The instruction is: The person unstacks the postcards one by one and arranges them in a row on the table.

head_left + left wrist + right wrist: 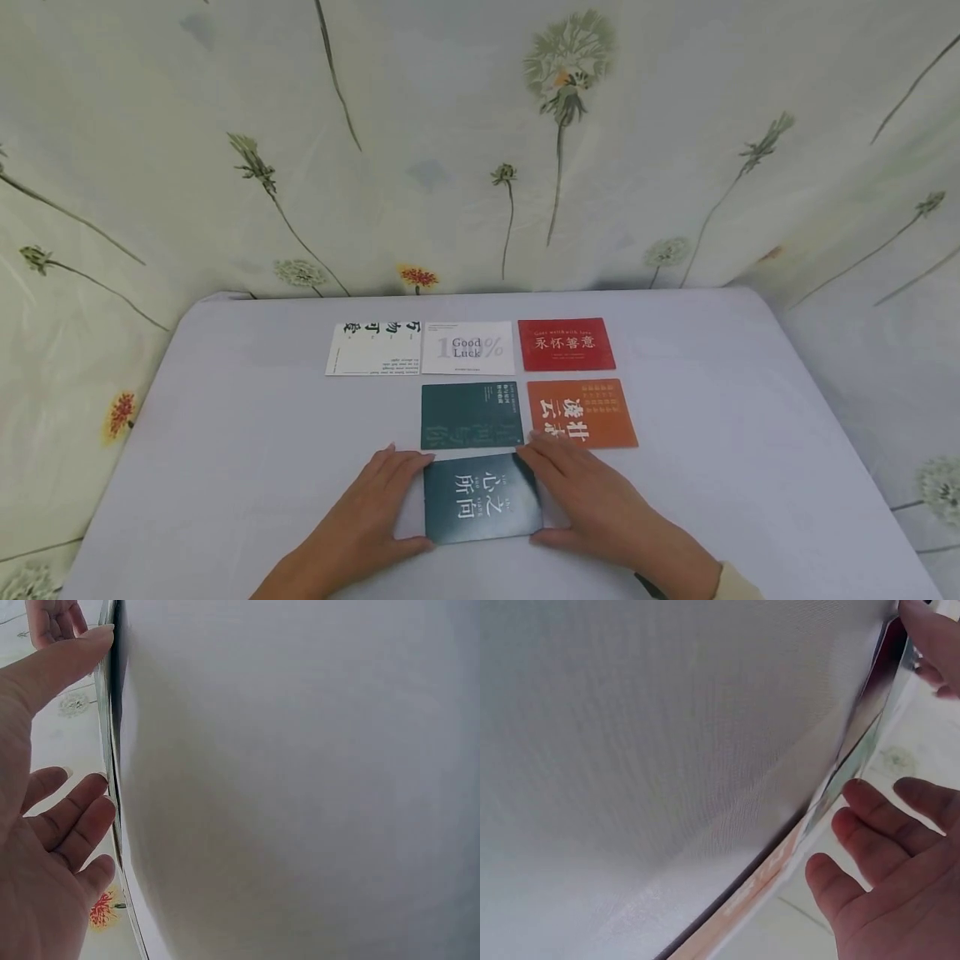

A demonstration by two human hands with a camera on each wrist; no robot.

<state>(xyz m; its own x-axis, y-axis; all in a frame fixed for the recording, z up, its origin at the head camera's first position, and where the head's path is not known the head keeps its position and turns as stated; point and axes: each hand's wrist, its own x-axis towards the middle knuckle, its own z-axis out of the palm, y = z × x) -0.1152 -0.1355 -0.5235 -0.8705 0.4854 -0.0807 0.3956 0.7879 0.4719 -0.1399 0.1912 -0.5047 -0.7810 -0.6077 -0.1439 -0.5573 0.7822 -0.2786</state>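
A dark teal card (pixel 483 500) with white Chinese characters lies nearest me, its lettering turned sideways. My left hand (pixel 367 508) holds its left short side, thumb at the near corner and fingertips at the far corner. On the opposite side, my right hand (pixel 600 500) holds the card the same way, with its fingers also reaching over the near edge of an orange card (pixel 596 408). Just beyond the teal card is a dark green card (pixel 471 415). The wrist views show the cards only as thin edges.
In the back row lie a white card with black characters (pixel 373 354), a white Good Luck card (pixel 468 358) and a red card (pixel 566 354). They rest on a white-covered table (pixel 247 417). A flower-patterned cloth (pixel 450 150) hangs behind. Something dark shows under my right wrist.
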